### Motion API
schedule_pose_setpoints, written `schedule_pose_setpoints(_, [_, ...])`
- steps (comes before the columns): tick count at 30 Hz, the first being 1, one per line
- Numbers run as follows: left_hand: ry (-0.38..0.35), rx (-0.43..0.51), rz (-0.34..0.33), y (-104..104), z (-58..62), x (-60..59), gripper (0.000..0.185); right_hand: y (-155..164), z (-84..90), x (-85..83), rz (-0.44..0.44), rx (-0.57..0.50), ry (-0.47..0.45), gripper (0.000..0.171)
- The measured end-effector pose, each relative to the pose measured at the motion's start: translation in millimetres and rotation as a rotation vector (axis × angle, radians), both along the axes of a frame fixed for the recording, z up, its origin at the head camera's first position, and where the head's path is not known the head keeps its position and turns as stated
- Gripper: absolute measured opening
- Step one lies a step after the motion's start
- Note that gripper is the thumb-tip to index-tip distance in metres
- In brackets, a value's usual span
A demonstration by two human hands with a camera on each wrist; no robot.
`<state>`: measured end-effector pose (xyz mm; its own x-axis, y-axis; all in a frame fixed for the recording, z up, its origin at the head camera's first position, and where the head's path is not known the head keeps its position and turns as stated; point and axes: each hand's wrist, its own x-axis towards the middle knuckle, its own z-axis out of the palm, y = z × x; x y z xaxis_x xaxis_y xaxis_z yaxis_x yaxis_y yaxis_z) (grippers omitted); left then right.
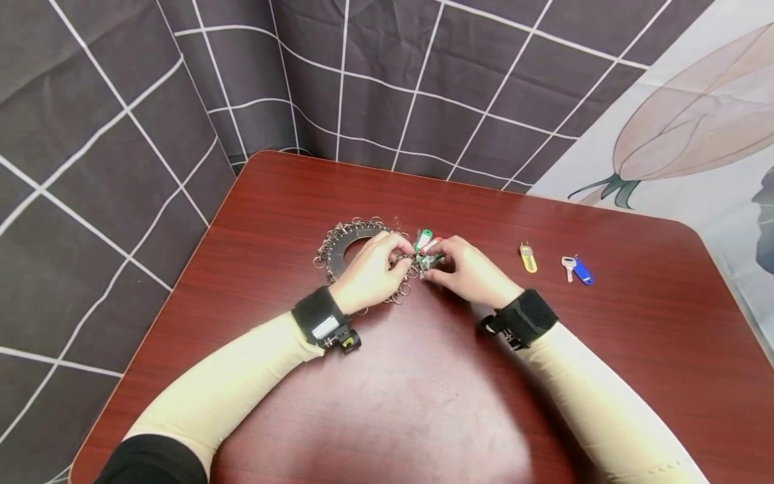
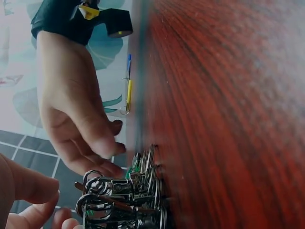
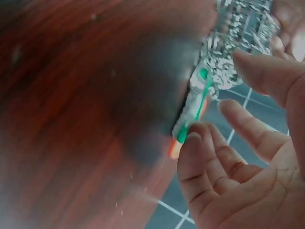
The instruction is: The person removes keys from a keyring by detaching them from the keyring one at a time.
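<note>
A dark, flat ring-shaped holder lies on the table, its rim hung with many metal split rings. Over its right side, my left hand pinches one of the rings with thumb and index finger; the exact grip is partly hidden. Keys with green tags and a red tag lie at the holder's right edge. My right hand is beside them, thumb apart from the fingers. In the right wrist view its fingertips are against the end of a green tag.
To the right on the red-brown table lie a key with a yellow tag and a key with a blue tag. Dark gridded cloth hangs behind the table, with a pale flower-patterned cloth at the right.
</note>
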<state>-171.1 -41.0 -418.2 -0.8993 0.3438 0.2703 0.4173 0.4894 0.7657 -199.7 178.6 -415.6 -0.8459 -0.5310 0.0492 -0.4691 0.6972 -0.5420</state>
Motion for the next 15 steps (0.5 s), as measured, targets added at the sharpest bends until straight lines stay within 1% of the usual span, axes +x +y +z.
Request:
schedule_pose_setpoints(4, [-0.016,-0.017,-0.017,0.8,-0.5,-0.7,0.014,-5.3,-7.8,-0.4,0.025,0.046,0.056,0.034])
schedule_pose_setpoints(7, [-0.03,-0.031,-0.023,1.1,-1.3,-1.3,0.015,-7.6,-11.2,0.1,0.024,0.064,0.084,0.033])
schedule_pose_setpoints(13, [-0.025,-0.041,-0.029,0.6,-3.8,-2.0,0.016,-10.0,-12.3,1.5,0.008,0.07,0.094,0.023])
schedule_pose_setpoints(15, [-0.029,-0.046,-0.032,0.4,-4.5,-1.6,0.016,-10.0,-11.7,2.7,0.002,0.08,0.092,0.022])
